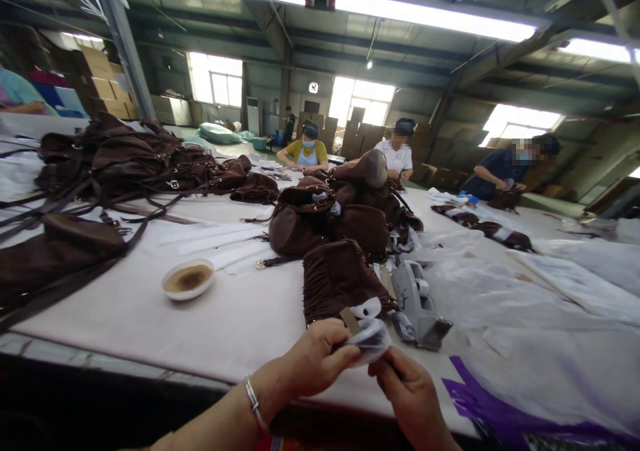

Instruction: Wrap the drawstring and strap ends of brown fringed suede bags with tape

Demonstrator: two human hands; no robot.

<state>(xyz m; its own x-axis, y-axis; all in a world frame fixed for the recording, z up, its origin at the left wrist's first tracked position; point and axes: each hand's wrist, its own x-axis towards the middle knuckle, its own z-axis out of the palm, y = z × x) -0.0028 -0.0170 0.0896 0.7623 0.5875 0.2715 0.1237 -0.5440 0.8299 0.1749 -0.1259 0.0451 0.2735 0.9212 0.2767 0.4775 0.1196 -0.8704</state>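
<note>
My left hand (315, 361) and my right hand (407, 391) meet at the table's near edge, both pinching a small crumpled white wrapping (371, 339) around a strap end. That strap leads up to a brown fringed suede bag (337, 278) lying just beyond my fingers. A silver bangle sits on my left wrist. A grey tape dispenser (417, 301) rests right of the bag, close to my right hand.
A small white bowl (188, 279) of brown liquid stands to the left. Heaps of brown bags (120, 158) cover the left and middle (330, 218) of the white table. Clear plastic sheets (550, 291) and a purple bag (490, 411) lie right. Three people work at the far end.
</note>
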